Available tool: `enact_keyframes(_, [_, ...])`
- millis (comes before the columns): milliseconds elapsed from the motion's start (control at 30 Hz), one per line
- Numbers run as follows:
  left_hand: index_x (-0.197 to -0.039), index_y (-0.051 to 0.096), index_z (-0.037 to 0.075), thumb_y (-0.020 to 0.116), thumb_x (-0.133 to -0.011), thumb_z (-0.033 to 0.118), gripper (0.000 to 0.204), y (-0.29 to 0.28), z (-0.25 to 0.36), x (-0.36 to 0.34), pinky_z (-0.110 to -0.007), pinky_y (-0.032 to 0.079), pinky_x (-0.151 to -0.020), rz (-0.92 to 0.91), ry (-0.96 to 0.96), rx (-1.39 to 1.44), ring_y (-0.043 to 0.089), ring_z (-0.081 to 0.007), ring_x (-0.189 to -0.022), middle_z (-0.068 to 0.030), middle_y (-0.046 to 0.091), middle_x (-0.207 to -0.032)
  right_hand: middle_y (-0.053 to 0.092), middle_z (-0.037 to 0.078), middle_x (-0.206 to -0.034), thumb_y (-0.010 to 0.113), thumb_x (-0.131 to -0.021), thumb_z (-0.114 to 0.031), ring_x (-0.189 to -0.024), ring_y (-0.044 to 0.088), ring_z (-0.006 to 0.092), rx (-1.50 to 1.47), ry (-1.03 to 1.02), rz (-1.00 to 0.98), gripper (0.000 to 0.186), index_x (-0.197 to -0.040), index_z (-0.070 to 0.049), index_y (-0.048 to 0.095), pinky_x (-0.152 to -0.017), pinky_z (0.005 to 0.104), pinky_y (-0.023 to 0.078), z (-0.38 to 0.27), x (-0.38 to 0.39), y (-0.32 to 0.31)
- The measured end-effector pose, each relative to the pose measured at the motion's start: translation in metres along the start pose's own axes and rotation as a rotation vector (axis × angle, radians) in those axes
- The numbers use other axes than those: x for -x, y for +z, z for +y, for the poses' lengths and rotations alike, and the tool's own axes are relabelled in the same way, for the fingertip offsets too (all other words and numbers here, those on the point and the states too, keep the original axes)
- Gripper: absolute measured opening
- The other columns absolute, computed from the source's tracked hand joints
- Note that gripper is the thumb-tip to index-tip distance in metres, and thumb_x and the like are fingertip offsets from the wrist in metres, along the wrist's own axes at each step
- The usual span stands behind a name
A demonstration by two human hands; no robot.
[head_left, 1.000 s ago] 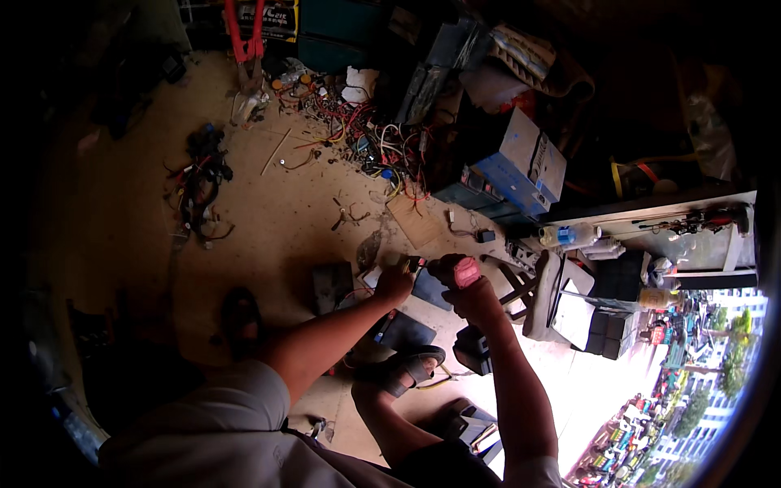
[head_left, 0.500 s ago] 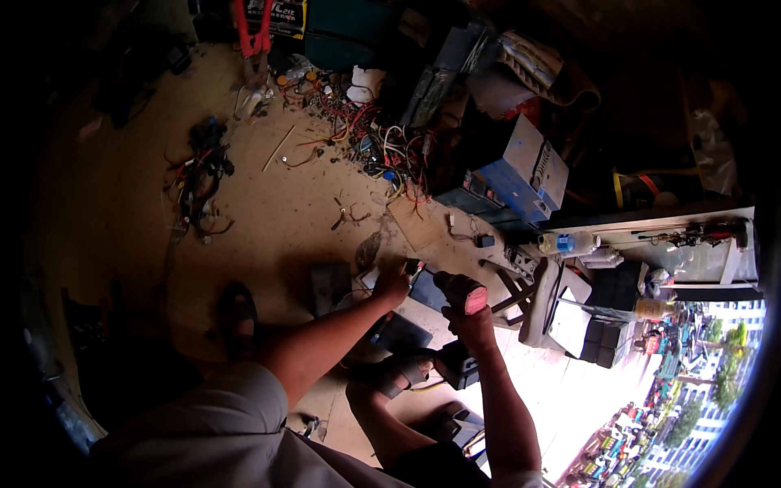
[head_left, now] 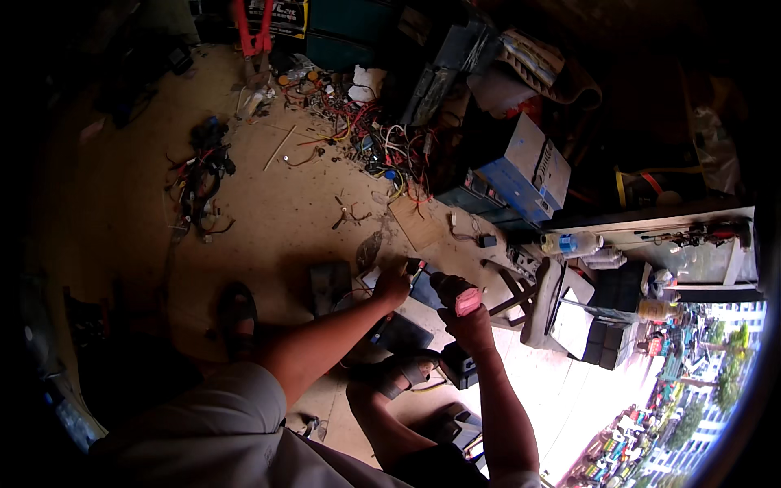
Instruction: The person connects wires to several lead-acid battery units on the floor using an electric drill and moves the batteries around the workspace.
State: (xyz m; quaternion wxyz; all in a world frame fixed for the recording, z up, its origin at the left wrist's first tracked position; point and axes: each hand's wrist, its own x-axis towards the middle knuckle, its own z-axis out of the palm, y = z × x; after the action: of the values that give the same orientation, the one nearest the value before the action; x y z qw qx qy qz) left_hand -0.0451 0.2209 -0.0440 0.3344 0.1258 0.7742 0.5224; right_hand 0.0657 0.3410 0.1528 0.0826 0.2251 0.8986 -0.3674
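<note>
My right hand is wrapped round the handle of a cordless drill, dark with a pinkish-red back end. The drill points left, towards my other hand. My left hand is closed near a dark flat case on the floor. A small dark piece with a red spot shows at its fingertips, too small to name. Closer to me lies another dark flat block. A black block shows below my right hand; whether it belongs to the drill I cannot tell.
Tangled wires and scraps litter the floor ahead, with a dark cable bundle at left. Red-handled cutters stand far off. At right are a blue-white carton, a small stool and a plastic bottle. My sandalled feet flank the work.
The drill and my right hand have shifted slightly left. My left hand stays almost in place, still closed.
</note>
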Motion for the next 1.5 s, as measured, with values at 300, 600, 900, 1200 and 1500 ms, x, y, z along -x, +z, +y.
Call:
enact_keyframes(300, [-0.096, 0.063, 0.000, 0.060, -0.096, 0.021, 0.021, 0.003, -0.013, -0.002, -0.056, 0.050, -0.078, -0.036, 0.032, -0.007, 0.067, -0.0458, -0.092, -0.0266, 0.067, -0.089, 0.074, 0.025, -0.092, 0.069, -0.088, -0.021, -0.093, 0.073, 0.0416, 0.419, 0.074, -0.060, 0.035, -0.120, -0.007, 0.064, -0.082, 0.0500, 0.058, -0.027, 0.009, 0.013])
enact_keyframes(600, [-0.116, 0.061, 0.001, 0.058, -0.097, 0.020, 0.028, 0.000, -0.004, 0.001, -0.055, 0.054, -0.078, -0.020, 0.036, -0.152, 0.069, -0.0453, -0.089, -0.0249, 0.070, -0.089, 0.075, 0.009, -0.099, 0.077, -0.083, -0.012, -0.090, 0.073, 0.0328, -0.009, -0.099, 0.004, 0.036, -0.117, -0.008, 0.066, -0.080, 0.0384, 0.058, -0.011, -0.029, -0.012])
enact_keyframes(900, [-0.114, 0.059, 0.002, 0.058, -0.095, 0.015, 0.024, 0.002, -0.004, -0.002, -0.055, 0.053, -0.076, -0.004, 0.040, -0.094, 0.069, -0.0455, -0.088, -0.0259, 0.069, -0.089, 0.062, 0.001, -0.070, 0.076, -0.084, -0.011, -0.055, 0.057, 0.0094, -0.132, 0.096, -0.106, 0.038, -0.120, -0.008, 0.066, -0.048, 0.0293, 0.045, -0.016, -0.043, -0.020])
enact_keyframes(1200, [-0.115, 0.065, 0.001, 0.057, -0.095, 0.011, 0.024, 0.002, 0.001, 0.000, -0.048, 0.054, -0.085, 0.136, 0.203, 0.022, 0.069, -0.0429, -0.097, -0.0241, 0.070, -0.100, 0.069, 0.012, -0.083, 0.071, -0.082, -0.018, -0.076, 0.067, 0.0264, -0.010, 0.410, -0.203, 0.033, -0.113, -0.007, 0.065, -0.069, 0.0387, 0.053, -0.037, -0.050, -0.022])
enact_keyframes(1500, [-0.127, 0.067, 0.001, 0.067, -0.094, 0.009, 0.034, -0.003, -0.004, -0.025, -0.039, 0.056, -0.093, -0.048, 0.323, 0.008, 0.072, -0.0322, -0.106, -0.0196, 0.073, -0.112, 0.069, 0.011, -0.077, 0.076, -0.087, -0.021, -0.058, 0.065, 0.0209, 0.213, 0.189, -0.228, 0.039, -0.122, -0.007, 0.065, -0.057, 0.0365, 0.053, -0.017, -0.054, -0.025])
